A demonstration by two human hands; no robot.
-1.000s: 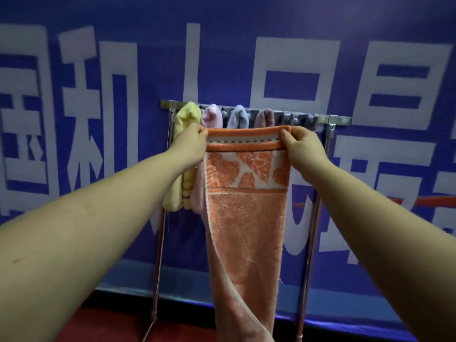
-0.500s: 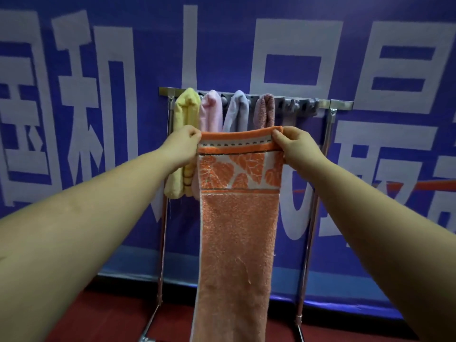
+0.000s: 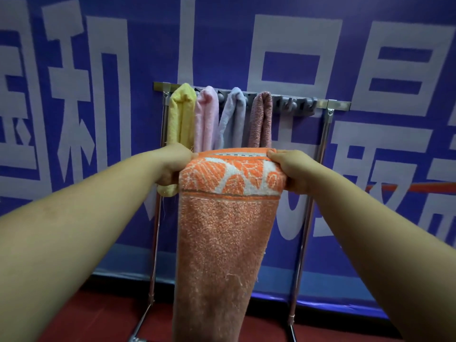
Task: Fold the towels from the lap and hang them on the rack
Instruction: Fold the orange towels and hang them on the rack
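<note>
An orange towel [image 3: 222,233] with a white leaf-pattern band hangs long in front of me. My left hand [image 3: 172,164] grips its top left corner and my right hand [image 3: 293,169] grips its top right corner, both with fingers curled round the edge. Behind stands a metal rack [image 3: 328,104] with a grey hook strip. A yellow towel [image 3: 180,119], a pink towel [image 3: 206,119], a lilac towel [image 3: 233,117] and a mauve towel [image 3: 261,119] hang folded on it. The orange towel is held below the rack's top bar, apart from it.
Free hooks [image 3: 296,104] show at the right part of the rack's strip. A blue banner [image 3: 74,70] with large white characters covers the wall behind. The rack's legs [image 3: 299,267] stand on a dark red floor [image 3: 98,317].
Both hands have come down and back from the rack with the orange towel. The hung towels on the top bar now show fully above it.
</note>
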